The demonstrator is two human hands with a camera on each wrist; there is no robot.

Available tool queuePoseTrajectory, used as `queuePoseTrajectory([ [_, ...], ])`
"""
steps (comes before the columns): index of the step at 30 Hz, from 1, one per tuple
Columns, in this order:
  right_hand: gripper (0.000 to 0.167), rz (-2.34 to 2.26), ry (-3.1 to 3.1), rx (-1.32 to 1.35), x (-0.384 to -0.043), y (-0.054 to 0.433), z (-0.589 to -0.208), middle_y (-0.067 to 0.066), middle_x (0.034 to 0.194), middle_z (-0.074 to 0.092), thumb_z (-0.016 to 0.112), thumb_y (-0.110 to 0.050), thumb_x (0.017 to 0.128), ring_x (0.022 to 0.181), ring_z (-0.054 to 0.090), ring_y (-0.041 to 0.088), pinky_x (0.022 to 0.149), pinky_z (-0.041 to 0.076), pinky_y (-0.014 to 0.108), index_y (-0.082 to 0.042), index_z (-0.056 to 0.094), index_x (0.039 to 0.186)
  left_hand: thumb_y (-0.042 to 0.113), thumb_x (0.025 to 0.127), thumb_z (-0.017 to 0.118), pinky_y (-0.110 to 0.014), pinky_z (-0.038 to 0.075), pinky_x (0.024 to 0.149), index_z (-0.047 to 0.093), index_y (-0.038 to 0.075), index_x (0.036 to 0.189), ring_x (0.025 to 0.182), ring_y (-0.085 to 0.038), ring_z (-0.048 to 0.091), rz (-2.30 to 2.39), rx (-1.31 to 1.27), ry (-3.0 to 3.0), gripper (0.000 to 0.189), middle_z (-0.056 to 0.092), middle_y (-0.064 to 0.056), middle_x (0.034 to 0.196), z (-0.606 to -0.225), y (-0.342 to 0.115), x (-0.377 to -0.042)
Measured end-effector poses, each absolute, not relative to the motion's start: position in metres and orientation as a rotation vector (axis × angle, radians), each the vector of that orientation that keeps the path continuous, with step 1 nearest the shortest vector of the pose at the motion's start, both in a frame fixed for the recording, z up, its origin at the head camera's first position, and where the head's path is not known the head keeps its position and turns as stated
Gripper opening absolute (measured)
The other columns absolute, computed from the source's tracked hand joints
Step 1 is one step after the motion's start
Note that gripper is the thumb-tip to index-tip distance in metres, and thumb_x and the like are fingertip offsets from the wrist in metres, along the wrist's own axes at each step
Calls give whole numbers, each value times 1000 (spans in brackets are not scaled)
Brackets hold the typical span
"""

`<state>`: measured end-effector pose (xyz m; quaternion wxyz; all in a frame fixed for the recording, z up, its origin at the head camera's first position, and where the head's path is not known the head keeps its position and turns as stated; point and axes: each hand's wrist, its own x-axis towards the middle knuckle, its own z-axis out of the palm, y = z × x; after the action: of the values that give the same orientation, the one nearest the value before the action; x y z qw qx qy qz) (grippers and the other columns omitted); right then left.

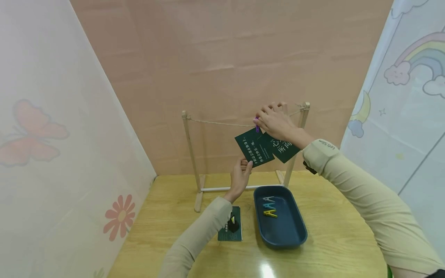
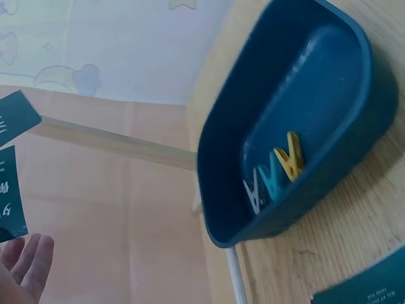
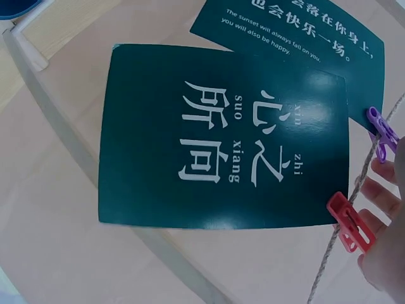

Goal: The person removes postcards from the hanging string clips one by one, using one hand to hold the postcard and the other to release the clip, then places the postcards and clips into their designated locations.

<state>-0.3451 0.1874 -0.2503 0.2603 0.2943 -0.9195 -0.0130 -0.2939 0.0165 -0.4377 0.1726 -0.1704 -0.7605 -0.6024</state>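
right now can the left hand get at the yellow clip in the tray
Probably yes: nothing covers the yellow clip in the open tray, though the left hand must first leave the card it touches.

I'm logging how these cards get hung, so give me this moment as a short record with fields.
Left hand: pinches the lower edge of the sunset card
Right hand: pinches the purple clothespin at that card's upper corner, by the rope
Second card: dark green, clipped to the rope by a red clothespin
Blue tray: holds grey-white, blue and yellow clothespins
Table: another green card left of the tray
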Motion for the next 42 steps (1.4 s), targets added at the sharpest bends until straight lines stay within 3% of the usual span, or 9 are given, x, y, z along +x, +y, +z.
queuePoseTrajectory([
  [9,31,34,-2553,759,-345,188,-249,14,119,57,46,-38,106,121,38,42,100,19,64,-13,62,112,15,100,61,-27,58,71,63,2,111,81,-21,69,-1703,-472,-2096,17,66,-11,98,-429,22,-296],
  [17,36,-13,-2559,810,-346,189,-242,11,120,59,48,-37,105,122,39,41,101,14,64,-15,63,129,8,97,63,-29,59,67,63,-2,103,75,-24,68,-1692,-491,-2064,12,64,-15,93,-426,25,-298],
  [22,25,-2,-2557,821,-344,186,-234,9,116,62,58,-32,101,118,40,37,102,10,65,-14,69,114,7,97,63,-35,60,68,63,-2,102,75,-26,68,-1687,-483,-2049,10,65,-15,91,-425,23,-298],
  [27,16,53,-2609,779,-340,180,-227,7,108,65,62,-23,99,116,40,34,104,5,64,-11,71,102,9,97,64,-27,58,66,65,-1,101,74,-24,68,-1645,-469,-2062,10,67,-13,90,-425,23,-299],
  [42,7,164,-2469,637,-337,171,-233,4,85,71,66,-12,88,98,50,31,104,14,59,-10,73,86,10,96,65,-22,57,66,65,-1,100,73,-19,67,-1664,-433,-2074,11,68,-12,91,-423,25,-299],
])
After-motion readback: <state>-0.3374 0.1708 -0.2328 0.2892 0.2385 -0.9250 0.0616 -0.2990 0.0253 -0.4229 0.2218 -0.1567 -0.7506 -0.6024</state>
